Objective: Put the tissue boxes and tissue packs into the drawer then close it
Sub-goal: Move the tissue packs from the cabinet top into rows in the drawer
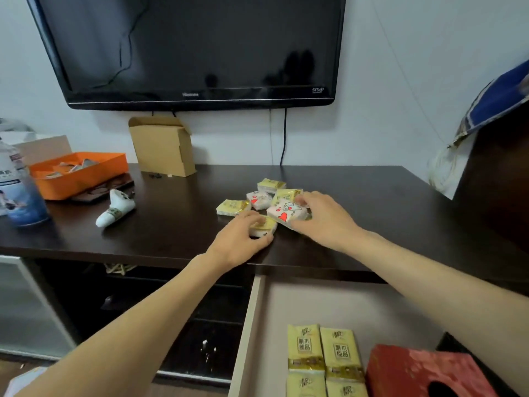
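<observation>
You stood at a dark desk against a white wall, a black TV hanging across the top of the frame. At left sat one orange tray, one bottle, one white ceramic piece and, further back, one open carton. Six small packs lay clustered at centre frame: four yellow, two white with red hearts. Your left hand curled loosely over a yellow pack at the desk's near edge, fingers bent round it. Your right hand gripped a heart pack, thumb under and fingers over, with a yellow one just behind it. At lower right the drawer stood open, holding four yellow packs in two rows and one red box beside them
</observation>
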